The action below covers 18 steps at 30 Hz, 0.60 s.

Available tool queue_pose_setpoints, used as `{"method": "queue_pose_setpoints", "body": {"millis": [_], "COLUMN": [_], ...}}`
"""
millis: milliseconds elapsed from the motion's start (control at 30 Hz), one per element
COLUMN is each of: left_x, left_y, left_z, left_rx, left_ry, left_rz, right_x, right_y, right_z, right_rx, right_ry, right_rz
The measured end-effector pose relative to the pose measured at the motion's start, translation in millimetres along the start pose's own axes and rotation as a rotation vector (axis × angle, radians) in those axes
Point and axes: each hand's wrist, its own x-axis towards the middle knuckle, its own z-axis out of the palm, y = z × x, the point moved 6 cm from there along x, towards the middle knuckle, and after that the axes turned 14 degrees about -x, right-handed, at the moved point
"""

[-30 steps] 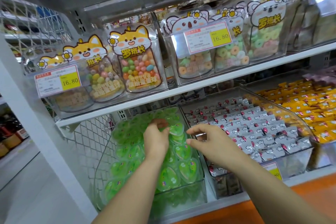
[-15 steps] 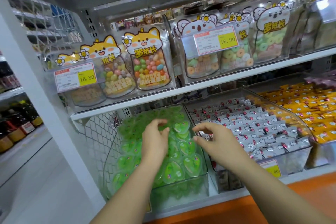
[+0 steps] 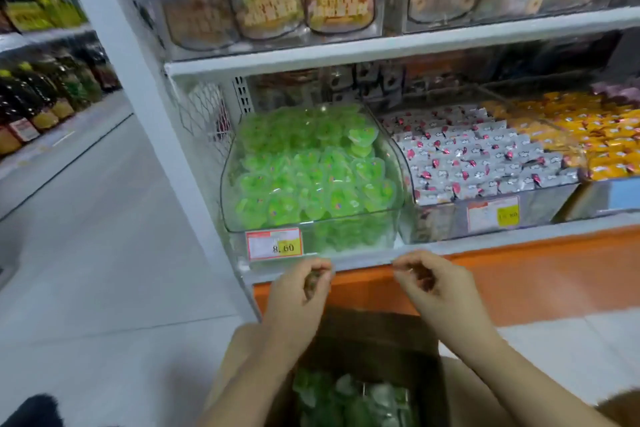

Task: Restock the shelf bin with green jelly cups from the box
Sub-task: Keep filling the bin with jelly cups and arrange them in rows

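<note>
The box [image 3: 377,340] runs off the bottom edge; its jelly cups [image 3: 346,399] blur.

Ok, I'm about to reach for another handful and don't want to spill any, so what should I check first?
1. Hands free: left hand and right hand hold nothing visible. Ok.
2. Box open under the hands. Ok.
3. Stock left: green jelly cups show in the box. Ok.
4. Room in the shelf bin: its pile reaches the front rim; space further back is unclear. Cannot tell.
5. No green cups among the neighbouring silver-wrapped candies. Ok.
6. Price tag sits on the bin front. Ok.
</note>
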Motion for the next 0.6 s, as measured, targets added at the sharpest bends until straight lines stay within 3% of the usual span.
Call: {"method": "queue_pose_setpoints", "body": {"millis": [200,333,500,600], "left_x": [-30.0,-34.3,-32.8,-33.7], "left_y": [-71.1,-119.0,-144.6,-152.6], "left_z": [12.4,31.5,64.7,88.3], "left_rx": [0.110,0.202,0.129,0.099], "left_ry": [-0.136,-0.311,-0.351,-0.413], "left_rz": [-0.210,-0.447,-0.534,-0.527], "right_x": [-68.4,-85.0,-74.7,-60.4], "right_y": [103.0,152.9,157.7,161.0], "right_z": [66.3,80.3,74.9,56.9], "right_rx": [0.196,-0.088,0.026,-0.325], "right_ry": [-0.467,-0.572,-0.493,-0.413], "right_rz": [0.625,0.636,0.645,0.477]}}
